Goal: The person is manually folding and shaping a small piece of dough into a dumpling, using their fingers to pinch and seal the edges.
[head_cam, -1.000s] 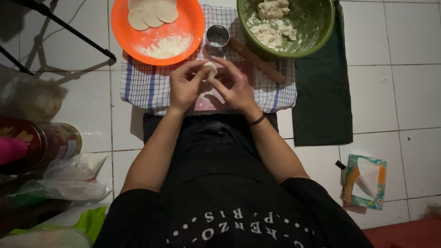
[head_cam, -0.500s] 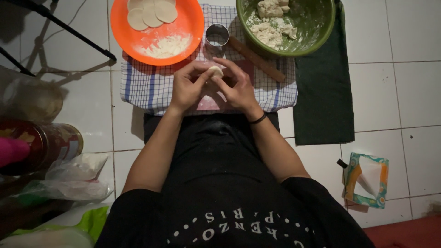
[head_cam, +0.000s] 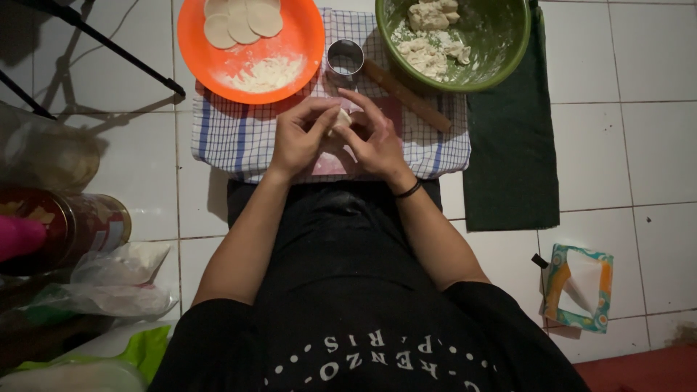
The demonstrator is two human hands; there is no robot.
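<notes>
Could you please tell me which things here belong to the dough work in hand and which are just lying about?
In use:
left hand
right hand
dough piece
orange plate
green bowl
rolling pin
metal cup
checked cloth

Lying about:
tissue box
red tin
plastic bags

Three dough discs (head_cam: 242, 18), two bowls (head_cam: 250, 51), one rolling pin (head_cam: 406, 94), one metal cup (head_cam: 344, 58).

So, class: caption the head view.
Both hands pinch a small pale dough piece over a checked cloth.
</notes>
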